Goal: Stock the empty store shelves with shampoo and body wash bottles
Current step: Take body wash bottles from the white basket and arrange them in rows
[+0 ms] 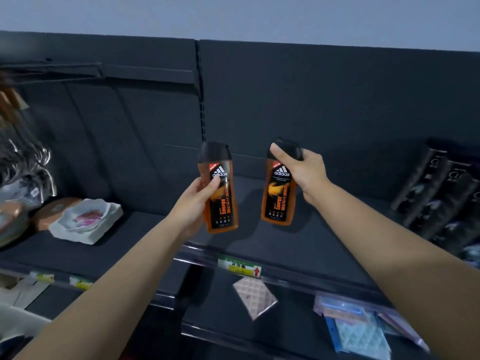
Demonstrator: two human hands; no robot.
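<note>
Two orange body wash bottles with black caps are held upright over the dark shelf. My left hand grips the left bottle around its middle, thumb across the label. My right hand holds the right bottle by its black cap and neck. Both bottles hang just above the shelf board, about a hand's width apart, labels facing me. Whether either base touches the shelf I cannot tell.
Several black bottles stand at the shelf's right end. White dishes and brown bowls lie at the left. A price tag sits on the shelf edge. Packets lie on the lower shelf.
</note>
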